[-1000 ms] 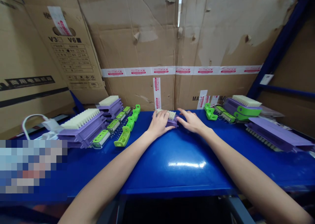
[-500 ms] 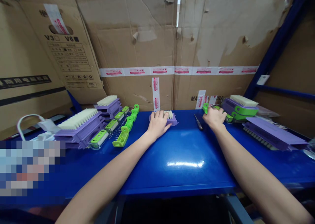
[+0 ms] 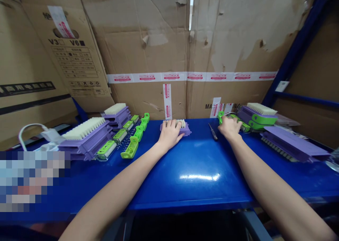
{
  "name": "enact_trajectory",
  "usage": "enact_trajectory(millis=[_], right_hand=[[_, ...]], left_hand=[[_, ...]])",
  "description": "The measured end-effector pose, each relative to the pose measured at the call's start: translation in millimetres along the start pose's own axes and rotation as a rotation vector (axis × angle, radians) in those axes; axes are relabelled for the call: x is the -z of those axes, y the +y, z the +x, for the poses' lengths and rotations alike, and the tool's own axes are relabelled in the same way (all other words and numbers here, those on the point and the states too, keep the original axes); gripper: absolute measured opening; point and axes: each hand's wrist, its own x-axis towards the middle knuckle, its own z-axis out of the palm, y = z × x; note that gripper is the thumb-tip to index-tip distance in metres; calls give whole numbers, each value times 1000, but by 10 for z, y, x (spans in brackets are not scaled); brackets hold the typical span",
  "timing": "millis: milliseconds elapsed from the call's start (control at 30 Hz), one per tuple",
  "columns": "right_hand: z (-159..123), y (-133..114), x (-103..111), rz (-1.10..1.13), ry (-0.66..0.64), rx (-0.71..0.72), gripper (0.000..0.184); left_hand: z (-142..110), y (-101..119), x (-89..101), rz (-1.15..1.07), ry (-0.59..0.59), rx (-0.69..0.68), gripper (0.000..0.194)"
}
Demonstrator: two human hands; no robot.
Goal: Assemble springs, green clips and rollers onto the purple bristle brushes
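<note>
Toward the back middle of the blue table, my left hand (image 3: 170, 135) lies over the left part of a purple block with pale bristles (image 3: 185, 130). Its fingers rest across the top and the thumb reaches along the near side, gripping it. On the right, my right hand (image 3: 230, 128) is closed among small green parts, its fingertips turned away and mostly hidden; whatever they pinch does not show. A green bracket (image 3: 220, 116) peeks out just beyond that hand's left side. A dark screwdriver (image 3: 213, 132) lies between the hands, touched by neither.
Purple bristled blocks (image 3: 84, 138) stand on the left beside a row of green-topped pieces (image 3: 121, 136), scattered screws and green brackets (image 3: 129, 149). On the right are a purple-and-green bristled block (image 3: 261, 119) and an overturned purple one (image 3: 296, 143). Cardboard (image 3: 148, 53) walls the back.
Almost nothing differs. My right hand has shifted very slightly among the green parts; my left hand stays on the purple block.
</note>
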Motion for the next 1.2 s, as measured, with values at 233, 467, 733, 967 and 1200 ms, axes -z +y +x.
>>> enact_trajectory(millis=[233, 467, 733, 967, 1200], right_hand=[[-15, -21, 26, -29, -27, 1, 33], [-29, -29, 23, -21, -3, -50, 35], [-43, -40, 66, 93, -36, -58, 43], [-64, -214, 162, 403, 328, 160, 58], [-108, -359, 113, 846, 396, 178, 59]], left_hand=[[1, -3, 0, 34, 10, -15, 49], [-6, -1, -2, 43, 22, -15, 48], [-9, -7, 2, 30, 27, -18, 46], [1, -7, 1, 24, 24, -19, 48], [14, -42, 12, 10, 23, -29, 51]])
